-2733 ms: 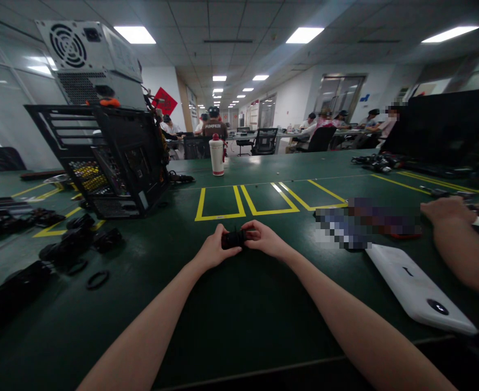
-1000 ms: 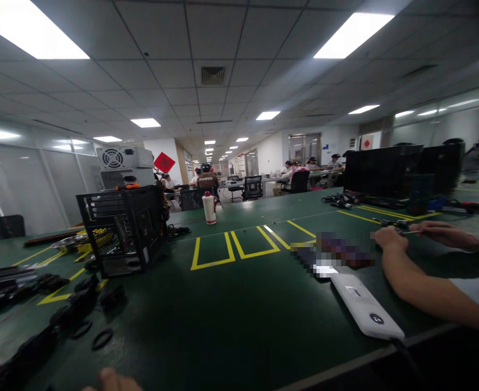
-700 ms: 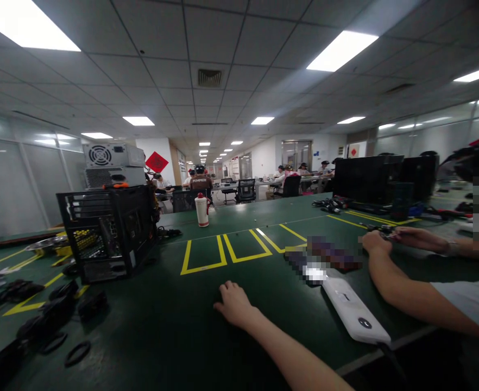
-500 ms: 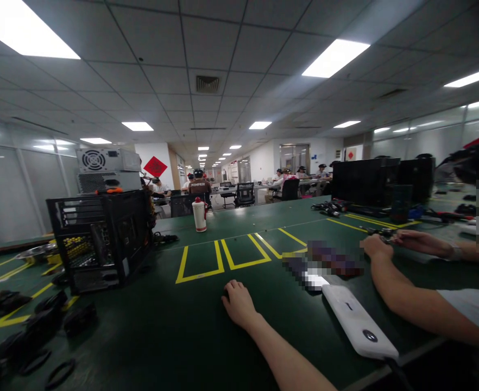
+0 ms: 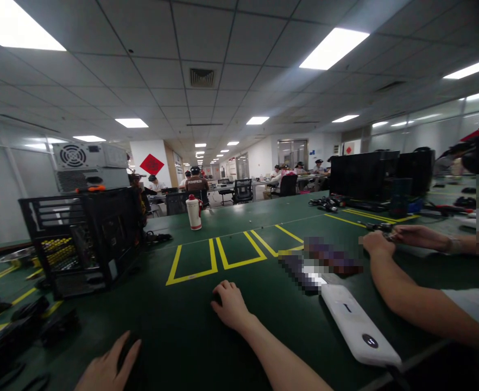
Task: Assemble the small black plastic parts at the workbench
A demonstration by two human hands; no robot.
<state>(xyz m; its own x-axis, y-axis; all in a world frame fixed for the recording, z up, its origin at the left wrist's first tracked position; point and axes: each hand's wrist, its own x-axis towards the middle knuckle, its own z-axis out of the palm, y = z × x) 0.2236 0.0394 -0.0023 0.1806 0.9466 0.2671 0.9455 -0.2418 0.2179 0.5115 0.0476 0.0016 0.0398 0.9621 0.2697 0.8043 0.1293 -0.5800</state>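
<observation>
My left hand (image 5: 107, 366) comes in at the bottom left, thumb and forefinger curved around something dark that I cannot make out against the dark table. My right hand (image 5: 230, 308) rests palm down on the green table (image 5: 190, 336), its fingers loosely bent and nothing visible in them. It lies just in front of the yellow tape outlines (image 5: 243, 264). Left of my left hand is a row of black bundles (image 5: 23, 328), blurred and partly cut off. Black rings (image 5: 36, 383) lie at the lower left edge.
At left stands an open black computer case (image 5: 88, 239) with power supplies (image 5: 88, 160) on top. A white bottle (image 5: 194, 213) stands behind the tape. To my right lie a white device (image 5: 357, 325) and blurred-out items. A co-worker's hands (image 5: 380, 244) work there, near monitors (image 5: 361, 176).
My hands held a black item together at first, then left the view. My right hand came back to the table, and now my left hand reappears at bottom left. The view has tilted up.
</observation>
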